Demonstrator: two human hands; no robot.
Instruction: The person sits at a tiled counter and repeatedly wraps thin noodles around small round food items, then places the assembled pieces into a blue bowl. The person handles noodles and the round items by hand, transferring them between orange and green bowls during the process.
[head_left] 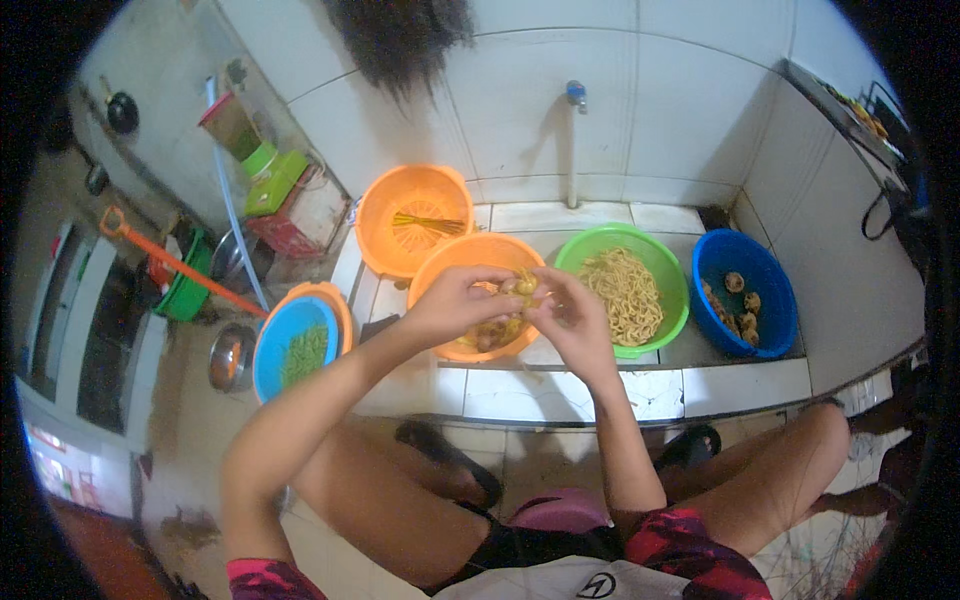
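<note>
Both my hands meet above an orange basket (420, 270) in the middle. My left hand (452, 303) and my right hand (572, 310) have their fingers closed on a small, glossy yellow piece of food (524, 284). Its exact kind is too small to make out. Below the hands, brownish and yellow pieces (490, 334) lie in the basket, partly hidden by my fingers. Behind it on the left, thin brown sticks (428, 223) rest in a second orange basket (385, 190). To the right, a green basin (682, 292) holds thick pale noodles (625, 297).
A blue basin (788, 305) with several brown lumps stands at the far right. Left are a light blue basin (266, 366) of chopped greens, a steel bowl (231, 357) and a green blender (270, 180). A tap pipe (572, 150) rises by the tiled wall.
</note>
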